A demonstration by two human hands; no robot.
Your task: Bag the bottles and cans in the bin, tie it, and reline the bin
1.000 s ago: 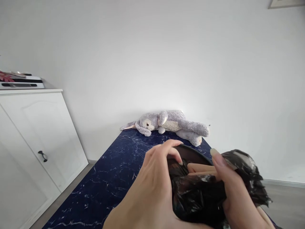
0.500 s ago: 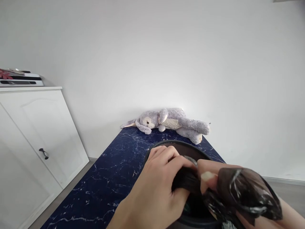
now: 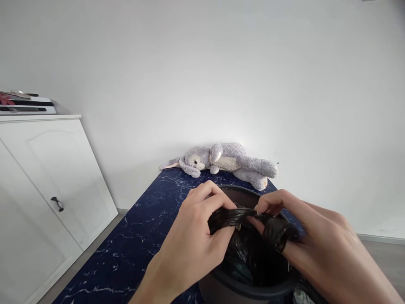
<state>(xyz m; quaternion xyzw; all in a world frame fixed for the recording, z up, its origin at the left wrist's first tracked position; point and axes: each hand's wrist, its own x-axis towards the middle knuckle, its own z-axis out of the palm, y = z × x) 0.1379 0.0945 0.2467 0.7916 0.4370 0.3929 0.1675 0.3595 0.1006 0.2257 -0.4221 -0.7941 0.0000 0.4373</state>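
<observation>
Both hands grip the twisted top of a black plastic bag point(image 3: 236, 216) over a dark round bin point(image 3: 243, 290). My left hand point(image 3: 194, 236) pinches the bag between thumb and fingers at the bin's left side. On the right, my right hand point(image 3: 316, 236) is closed on another stretch of the bag, with a bunched loop of plastic beside its thumb. The lower part of the bag sags inside the bin, dark and creased. Part of the bin's rim is hidden behind the hands.
The bin stands on a table with a dark blue marbled top point(image 3: 133, 245). A grey plush rabbit point(image 3: 218, 160) lies on its side at the far edge, against the white wall point(image 3: 202, 76). To the left is a white cabinet point(image 3: 60, 169) with items on top.
My right hand has turned and come down to the bag's twisted part, and the large loose end of plastic it held up now shows as a smaller loop. My left hand has shifted slightly left.
</observation>
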